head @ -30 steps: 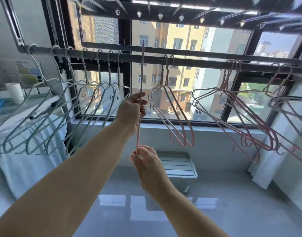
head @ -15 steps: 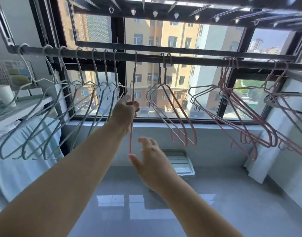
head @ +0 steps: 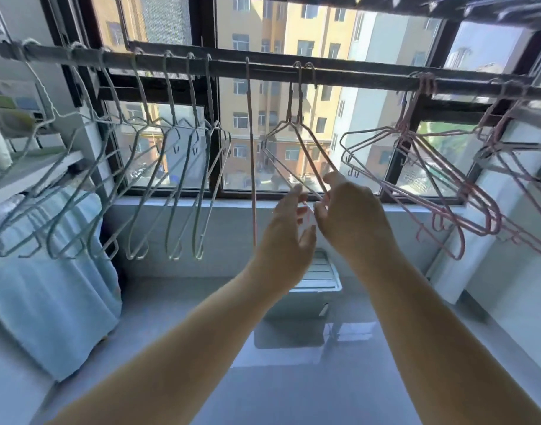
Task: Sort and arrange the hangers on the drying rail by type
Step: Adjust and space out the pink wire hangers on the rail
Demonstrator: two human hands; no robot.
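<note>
Pink wire hangers (head: 296,139), a pair at the middle of the drying rail (head: 355,76), look light, springy and slick, and are probably best taken near the neck. Left hand (head: 289,228) is spread open, holding nothing. Right hand (head: 352,219) brackets the lower wire between thumb and forefinger; whether it grips is unclear.

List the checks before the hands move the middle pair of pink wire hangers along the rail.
1. The pair of pink wire hangers hooked over the dark metal rail: ok.
2. The single pink wire hanger, edge-on, hooked left of them: ok.
3. The pale grey-green wire hangers grouped left, apart from pink: ok.
4. The left hand open, free: ok.
5. The right hand gripping the pair: cannot tell.
</note>
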